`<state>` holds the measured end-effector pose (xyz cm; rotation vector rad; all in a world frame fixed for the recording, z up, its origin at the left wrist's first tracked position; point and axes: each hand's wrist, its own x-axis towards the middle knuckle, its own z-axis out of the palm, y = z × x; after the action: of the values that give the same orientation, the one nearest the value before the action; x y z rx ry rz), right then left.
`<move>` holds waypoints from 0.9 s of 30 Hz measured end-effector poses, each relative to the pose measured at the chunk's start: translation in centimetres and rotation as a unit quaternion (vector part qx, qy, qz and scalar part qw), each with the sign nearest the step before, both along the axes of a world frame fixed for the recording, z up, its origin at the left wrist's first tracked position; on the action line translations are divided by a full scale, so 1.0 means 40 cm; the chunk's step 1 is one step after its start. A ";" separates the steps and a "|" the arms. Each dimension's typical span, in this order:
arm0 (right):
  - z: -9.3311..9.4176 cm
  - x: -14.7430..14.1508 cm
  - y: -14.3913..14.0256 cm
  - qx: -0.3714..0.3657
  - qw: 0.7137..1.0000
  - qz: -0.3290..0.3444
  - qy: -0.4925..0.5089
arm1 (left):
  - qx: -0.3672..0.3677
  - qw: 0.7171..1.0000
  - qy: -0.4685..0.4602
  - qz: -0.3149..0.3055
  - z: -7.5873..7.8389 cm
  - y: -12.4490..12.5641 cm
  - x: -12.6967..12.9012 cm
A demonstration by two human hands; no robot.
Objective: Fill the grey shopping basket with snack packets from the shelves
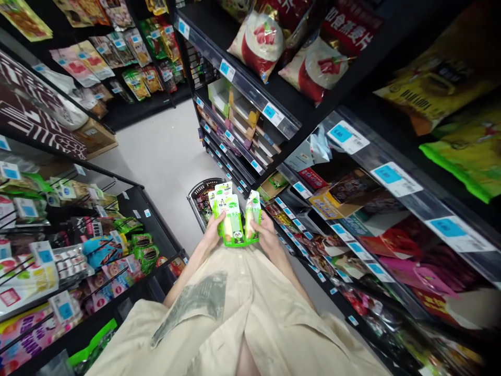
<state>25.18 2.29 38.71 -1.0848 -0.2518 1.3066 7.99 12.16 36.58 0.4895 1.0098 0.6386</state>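
Green and white snack packets (234, 222) with a panda print are in my left hand (212, 230), thumb on top. Several of them overlap there, their white hang-tab tops fanned out. My right hand (266, 233) is closed on another snack packet (253, 211) of the same green and white kind, tilted beside the others. The lower edges of the packets meet in front of my beige shirt (238, 282). Beyond my left hand, a black shopping basket (194, 197) with items inside shows low in the aisle, partly hidden by the packets.
To the left, a black rack (135, 190) carries hanging snack bags. On the right, shelves (250, 86) with blue price tags hold bags and boxes. Another rack of hanging packets (136, 81) stands at the back left. Between them runs the grey floor (156, 141).
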 end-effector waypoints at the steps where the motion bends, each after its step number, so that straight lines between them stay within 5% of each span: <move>1: -0.004 0.008 -0.004 0.028 0.998 0.000 0.051 | -0.003 1.000 0.000 -0.006 -0.001 0.003 0.003; 5: -0.025 0.034 -0.013 0.201 0.941 -0.018 0.270 | -0.014 1.000 -0.006 -0.022 -0.003 0.012 0.008; 7: -0.033 0.042 -0.013 0.238 0.923 -0.022 0.302 | -0.016 1.000 -0.006 -0.022 -0.003 0.014 0.007; 9: -0.037 0.049 -0.011 0.206 0.941 -0.034 0.265 | -0.016 1.000 -0.008 -0.024 -0.003 0.014 0.005; 14: -0.062 0.082 -0.003 -0.027 0.998 -0.048 0.007 | -0.021 1.000 0.000 -0.019 -0.005 0.008 -0.010; 18: -0.121 0.142 0.006 -0.087 0.975 -0.045 -0.198 | -0.015 1.000 0.005 0.000 -0.007 0.001 -0.030; 24: -0.208 0.284 0.101 -0.122 0.915 -0.257 -0.286 | -0.031 0.998 0.006 0.047 -0.013 -0.003 -0.059; 27: -0.233 0.341 0.183 -0.162 0.890 -0.298 -0.305 | -0.044 0.996 0.010 0.071 -0.016 0.002 -0.064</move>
<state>38.83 9.61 29.38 -1.6873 -0.1416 0.4328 5.43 12.26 35.95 0.3483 1.0937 0.7143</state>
